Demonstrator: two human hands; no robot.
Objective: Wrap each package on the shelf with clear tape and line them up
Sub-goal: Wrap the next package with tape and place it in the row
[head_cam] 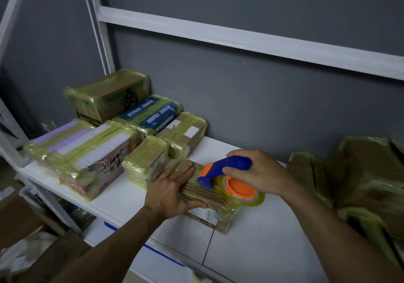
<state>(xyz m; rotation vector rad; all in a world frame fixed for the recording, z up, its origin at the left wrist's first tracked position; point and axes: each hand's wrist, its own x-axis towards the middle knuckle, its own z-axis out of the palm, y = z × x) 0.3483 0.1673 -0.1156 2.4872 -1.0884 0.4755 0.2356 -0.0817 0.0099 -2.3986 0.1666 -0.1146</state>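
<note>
A flat cardboard package [209, 208] with a white label lies on the white shelf [273, 228], partly covered in yellowish clear tape. My left hand [172, 188] lies flat on its left half, fingers straight, thumb along its near edge. My right hand [260, 173] grips the blue handle of a tape dispenser [225, 173] with an orange hub and a roll of clear tape [247, 195]. The dispenser's blade end rests on top of the package.
Several taped packages stand in rows at the shelf's left: a pink-and-white box [87, 158], a small box [146, 162], a blue-printed pack [153, 114], a brown box [109, 94]. A big taped carton [360, 184] fills the right. Grey wall behind.
</note>
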